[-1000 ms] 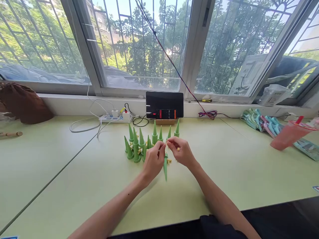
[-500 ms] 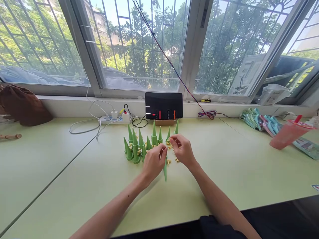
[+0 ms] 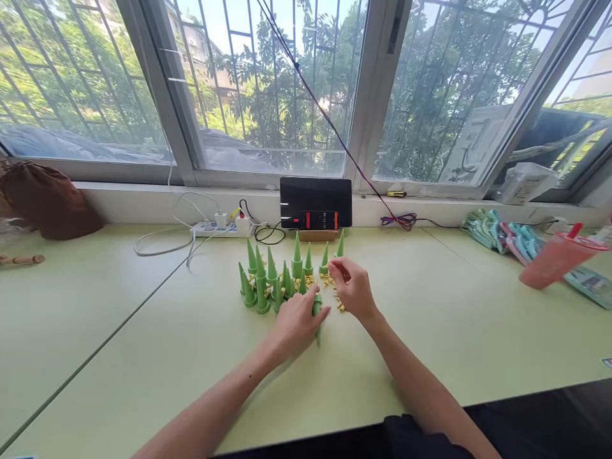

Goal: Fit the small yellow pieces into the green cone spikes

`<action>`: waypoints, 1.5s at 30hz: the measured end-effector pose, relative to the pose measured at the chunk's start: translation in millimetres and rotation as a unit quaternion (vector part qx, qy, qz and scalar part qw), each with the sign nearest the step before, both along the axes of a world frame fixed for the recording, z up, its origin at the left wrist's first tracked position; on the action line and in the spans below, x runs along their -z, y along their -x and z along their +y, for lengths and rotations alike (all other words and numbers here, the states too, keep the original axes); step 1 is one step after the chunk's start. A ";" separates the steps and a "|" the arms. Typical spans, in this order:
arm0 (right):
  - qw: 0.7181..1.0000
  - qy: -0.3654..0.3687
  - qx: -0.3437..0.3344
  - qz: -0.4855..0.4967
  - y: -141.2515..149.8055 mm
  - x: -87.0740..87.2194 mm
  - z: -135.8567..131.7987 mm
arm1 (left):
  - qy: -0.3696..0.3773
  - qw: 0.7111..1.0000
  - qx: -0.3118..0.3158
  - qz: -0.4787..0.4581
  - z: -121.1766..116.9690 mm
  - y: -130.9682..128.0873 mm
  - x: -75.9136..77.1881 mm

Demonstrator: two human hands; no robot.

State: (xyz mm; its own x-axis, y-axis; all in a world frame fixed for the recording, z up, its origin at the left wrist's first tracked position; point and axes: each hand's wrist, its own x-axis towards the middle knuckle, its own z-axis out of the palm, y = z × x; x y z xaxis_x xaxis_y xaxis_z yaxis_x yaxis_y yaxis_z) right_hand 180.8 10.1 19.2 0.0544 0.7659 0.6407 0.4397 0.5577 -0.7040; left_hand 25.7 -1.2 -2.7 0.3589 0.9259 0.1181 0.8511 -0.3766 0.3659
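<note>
My left hand (image 3: 297,317) is low over the table, thumb and index finger apart on either side of a green cone-shaped spike (image 3: 317,308) that lies with its tip toward me. Whether the fingers touch it I cannot tell. Raised a little to the right, my right hand (image 3: 352,288) is pinched closed; anything between its fingertips is too small to make out. Several green spikes (image 3: 261,294) stand point up on their round bases to the left and behind. Small yellow T-shaped pieces (image 3: 327,280) are strewn among them and beside my right hand.
A dark tablet screen (image 3: 315,194) with a phone (image 3: 319,220) before it stands against the sill. A power strip (image 3: 224,228) with cables lies left of it. At the right are a tilted red cup (image 3: 557,260) and bagged items (image 3: 482,228); a brown bag (image 3: 48,201) sits far left.
My hands were together at the fingertips and have come apart. The right moved slightly right, still pinched. The left lowered and spread its fingers about the lying green spike.
</note>
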 end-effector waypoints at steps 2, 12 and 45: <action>1.000 0.001 -0.002 0.000 -0.1 0.4 0.0 | 0.004 1.000 0.010 0.006 -1.5 -0.2 0.6; 1.000 0.005 0.000 -0.005 1.2 0.7 -0.1 | 0.005 0.999 0.024 -0.021 -2.1 -0.8 1.6; 0.997 -0.074 0.017 0.000 3.3 -5.7 -12.5 | -0.174 0.926 -0.033 -0.332 -3.5 -1.2 -24.7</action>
State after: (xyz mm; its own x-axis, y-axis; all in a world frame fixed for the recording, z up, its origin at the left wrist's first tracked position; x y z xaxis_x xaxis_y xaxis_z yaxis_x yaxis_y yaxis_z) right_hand 177.5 -2.4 24.8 0.0785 0.6613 0.7460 0.4597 0.6400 -0.6157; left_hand 26.9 -4.7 21.9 0.0434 0.8074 0.5884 0.5078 -0.5250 0.6830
